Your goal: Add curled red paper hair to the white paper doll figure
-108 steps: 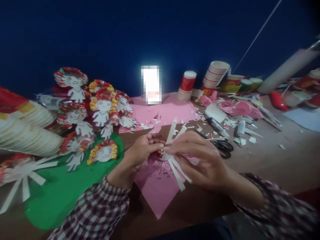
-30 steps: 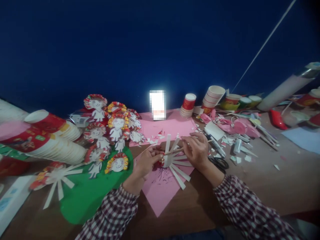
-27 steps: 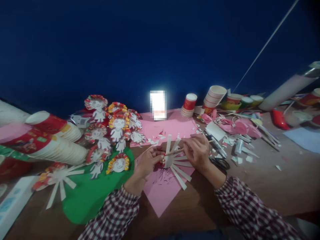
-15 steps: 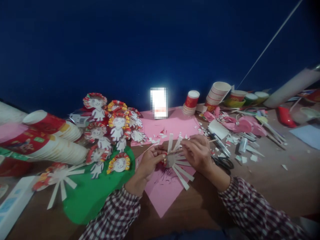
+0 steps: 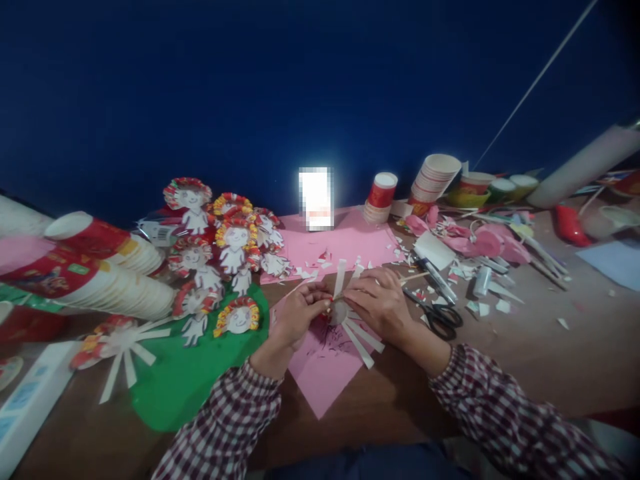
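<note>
My left hand (image 5: 299,320) is closed, thumb and fingers pinching the near side of a paper cup cut into fanned strips (image 5: 359,343). Its round white base lies between my hands, and a bit of red shows at the left fingertips. Across from it, my right hand (image 5: 383,305) is closed on a thin stick (image 5: 416,276) that pokes out behind the fingers. The right fingertips meet a strip close to my left thumb; the fingers partly hide the contact. Underneath is a pink paper sheet (image 5: 320,393) with dark scribbles or scraps.
Several paper dolls with curled red and yellow rims (image 5: 235,243) stand at left, near a green sheet (image 5: 193,380) and stacked paper cups (image 5: 130,287). Another strip-cut cup (image 5: 125,340) lies left. Scissors (image 5: 440,320), a marker (image 5: 435,280) and paper scraps lie right.
My right hand has moved left and down, bringing its fingertips close to my left thumb. The stick has moved with it. The view has shifted slightly.
</note>
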Tool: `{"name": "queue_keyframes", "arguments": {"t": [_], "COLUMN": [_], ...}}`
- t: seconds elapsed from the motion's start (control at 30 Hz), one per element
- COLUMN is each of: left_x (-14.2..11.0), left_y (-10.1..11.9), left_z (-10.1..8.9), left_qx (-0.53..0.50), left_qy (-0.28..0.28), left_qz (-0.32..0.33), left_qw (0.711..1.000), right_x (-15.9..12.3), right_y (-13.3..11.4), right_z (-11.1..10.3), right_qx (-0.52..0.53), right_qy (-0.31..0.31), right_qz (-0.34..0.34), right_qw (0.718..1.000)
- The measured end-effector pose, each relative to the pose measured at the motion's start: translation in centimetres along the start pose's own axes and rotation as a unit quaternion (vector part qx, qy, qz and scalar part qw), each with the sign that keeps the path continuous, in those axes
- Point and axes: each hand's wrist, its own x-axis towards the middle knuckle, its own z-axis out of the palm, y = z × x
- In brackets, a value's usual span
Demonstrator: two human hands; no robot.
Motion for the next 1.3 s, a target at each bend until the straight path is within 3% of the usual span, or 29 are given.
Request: {"name": "queue_keyframes", "arguments": {"t": [0.2,0.9,1.3], "left_x": [0.2,0.1,0.1], "left_y": [-0.3,-0.2,-0.2], "left_z": [-0.1,-0.1,-0.1], "left_qx": [0.008,0.005,0.014], "left_qy": [0.002,0.003,0.004], "left_qz": [0.001,-0.007,-0.006], "left_qw": [1.0,1.0,1.0], "right_x": [0.0,-0.2,-0.3], "right_y": [-0.1,0.1,0.2], "right_z": [0.3,0.8,1.0], "right_qx": [-0.004,0.019,0.017], "right_qy": [-0.027,-0.005,-0.023], "right_qz": [-0.001,-0.006,-0.014], "right_qw": [1.0,1.0,0.999]}}
